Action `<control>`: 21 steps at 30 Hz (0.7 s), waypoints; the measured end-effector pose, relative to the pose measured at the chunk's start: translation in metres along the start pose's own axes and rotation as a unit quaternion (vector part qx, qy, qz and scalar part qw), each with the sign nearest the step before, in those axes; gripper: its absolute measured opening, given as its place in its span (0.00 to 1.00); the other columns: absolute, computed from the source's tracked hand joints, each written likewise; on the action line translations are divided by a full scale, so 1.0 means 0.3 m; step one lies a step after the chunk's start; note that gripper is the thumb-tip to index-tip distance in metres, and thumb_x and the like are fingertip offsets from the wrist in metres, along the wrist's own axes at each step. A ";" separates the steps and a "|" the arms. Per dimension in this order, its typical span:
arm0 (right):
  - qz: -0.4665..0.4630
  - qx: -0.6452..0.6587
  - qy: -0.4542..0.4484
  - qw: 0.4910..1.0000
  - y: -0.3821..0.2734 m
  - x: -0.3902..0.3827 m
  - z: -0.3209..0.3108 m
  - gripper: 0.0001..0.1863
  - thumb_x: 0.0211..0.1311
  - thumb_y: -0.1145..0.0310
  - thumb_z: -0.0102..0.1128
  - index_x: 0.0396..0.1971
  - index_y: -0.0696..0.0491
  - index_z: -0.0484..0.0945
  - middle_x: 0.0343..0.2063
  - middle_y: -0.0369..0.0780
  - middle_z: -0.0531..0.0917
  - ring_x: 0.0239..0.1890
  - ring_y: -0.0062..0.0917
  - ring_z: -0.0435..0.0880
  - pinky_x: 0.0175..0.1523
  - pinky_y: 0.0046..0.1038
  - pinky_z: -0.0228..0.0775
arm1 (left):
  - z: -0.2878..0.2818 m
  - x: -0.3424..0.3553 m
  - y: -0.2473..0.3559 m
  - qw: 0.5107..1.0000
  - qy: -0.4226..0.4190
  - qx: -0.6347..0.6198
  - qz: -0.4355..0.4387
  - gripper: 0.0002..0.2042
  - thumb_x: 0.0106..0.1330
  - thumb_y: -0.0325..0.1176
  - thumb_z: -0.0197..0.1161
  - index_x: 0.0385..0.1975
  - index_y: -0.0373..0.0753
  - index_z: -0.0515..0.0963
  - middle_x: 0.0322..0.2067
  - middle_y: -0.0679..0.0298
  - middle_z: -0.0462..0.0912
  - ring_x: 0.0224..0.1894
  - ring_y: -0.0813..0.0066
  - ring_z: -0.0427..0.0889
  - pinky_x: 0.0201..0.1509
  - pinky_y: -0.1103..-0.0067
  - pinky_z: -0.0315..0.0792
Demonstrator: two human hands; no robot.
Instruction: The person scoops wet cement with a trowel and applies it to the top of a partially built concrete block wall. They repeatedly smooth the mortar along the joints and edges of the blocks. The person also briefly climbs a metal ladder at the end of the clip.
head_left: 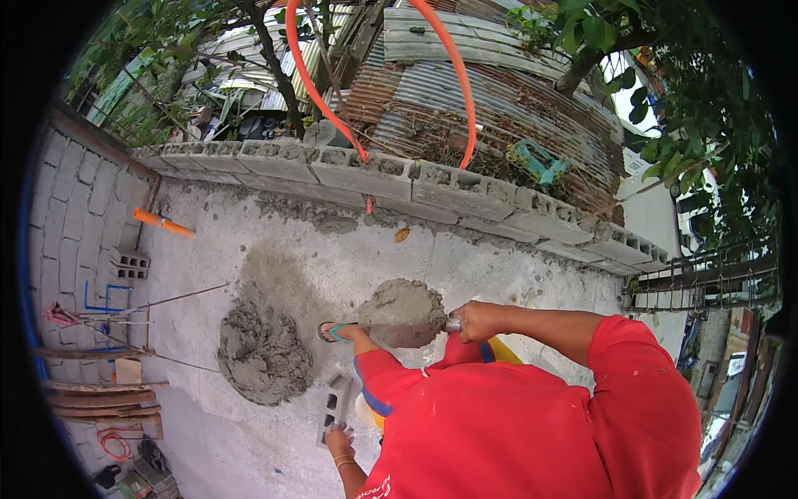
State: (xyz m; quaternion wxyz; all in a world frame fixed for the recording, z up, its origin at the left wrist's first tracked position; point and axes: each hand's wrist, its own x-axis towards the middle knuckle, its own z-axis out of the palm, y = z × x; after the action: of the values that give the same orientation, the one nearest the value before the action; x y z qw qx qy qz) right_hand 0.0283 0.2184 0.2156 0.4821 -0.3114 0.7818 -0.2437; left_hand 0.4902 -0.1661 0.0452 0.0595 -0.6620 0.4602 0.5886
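Note:
My right hand [472,321] is closed on a grey handle of what looks like a trowel, beside a mound of wet mortar [399,308]; the tool's blade is hard to make out. My left hand [339,439] hangs low by a grey hollow block [331,403], its fingers loosely apart and smeared grey. My sandalled foot [339,331] is between that mound and a larger, darker pile of mortar [262,353] on the left.
A low hollow-block wall [362,179] crosses ahead, with orange conduit [461,91] looping above it. The left block wall [62,191] has timber boards [100,403] and loose blocks [129,266] along it. An orange pipe [162,223] lies on the concrete floor [183,333].

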 end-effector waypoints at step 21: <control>0.349 0.541 0.432 0.632 1.036 -1.604 0.437 0.11 0.49 0.70 0.66 0.31 0.57 0.76 0.16 0.39 0.79 0.15 0.23 0.77 0.23 0.31 0.71 | 1.832 -0.587 0.518 0.804 -0.253 0.531 0.090 0.15 0.71 0.40 0.58 0.53 0.41 0.75 0.41 0.63 0.83 0.33 0.69 0.84 0.28 0.75 0.71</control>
State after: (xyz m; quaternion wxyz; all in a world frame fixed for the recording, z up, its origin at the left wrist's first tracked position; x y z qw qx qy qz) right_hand 0.2328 0.7687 0.2390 0.2203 0.4420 0.6789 -0.5433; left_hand 0.0069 0.1813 0.0993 0.4631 -0.3102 0.7266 0.4017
